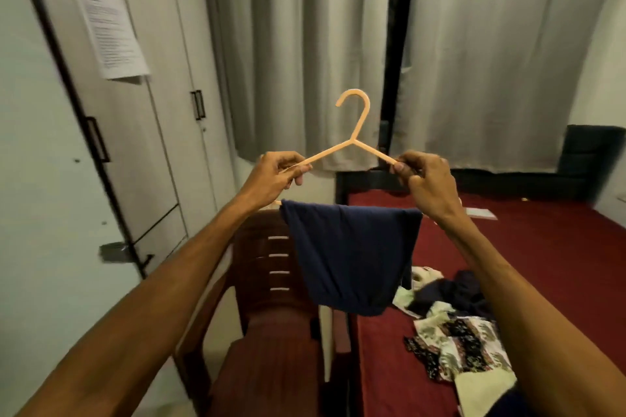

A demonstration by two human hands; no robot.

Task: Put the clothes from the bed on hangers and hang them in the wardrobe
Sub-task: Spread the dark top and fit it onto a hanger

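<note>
Though partly hidden under navy garment (349,257), hanger (354,140) pinched between left hand (274,179), right hand (426,183).

hanger (354,140): peach plastic, smooth, faint sheen.
navy garment (352,257): soft cloth, matt, looks like a fine knit.
chair (271,281): brown moulded plastic, slightly glossy, ribbed on the seat.
bed sheet (542,264): dark red cloth, matt, flat.
patterned clothes (464,345): thin printed cloth, matt, crumpled.
curtains (474,61): pale grey cloth, matt, deep folds.
wardrobe doors (152,112): pale smooth panels, matt; laminate or painted board, cannot tell which.
door handles (199,105): black, look like metal.
sheet of paper (108,30): white, matt, printed.
</note>
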